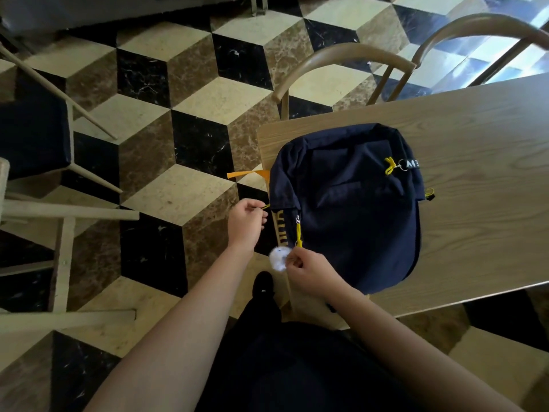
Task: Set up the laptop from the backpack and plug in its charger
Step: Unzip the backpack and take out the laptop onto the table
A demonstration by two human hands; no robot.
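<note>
A dark navy backpack (353,203) lies flat on the near left end of a light wooden table (475,179). It is zipped, and no laptop or charger shows. My left hand (246,224) pinches a thin yellow zipper pull at the bag's left edge. My right hand (309,275) pinches the lower end of a second yellow zipper pull (298,233), next to a white fluffy pompom (279,257) hanging off the bag. More yellow pulls (389,165) sit near the bag's top, and an orange strap (249,174) sticks out over the table edge.
Two curved-back wooden chairs (341,59) stand behind the table. A dark-cushioned chair (32,135) and wooden furniture legs (65,215) are at the left. The floor is a black, tan and cream cube-pattern tile. My black shoe (263,283) shows below the table edge.
</note>
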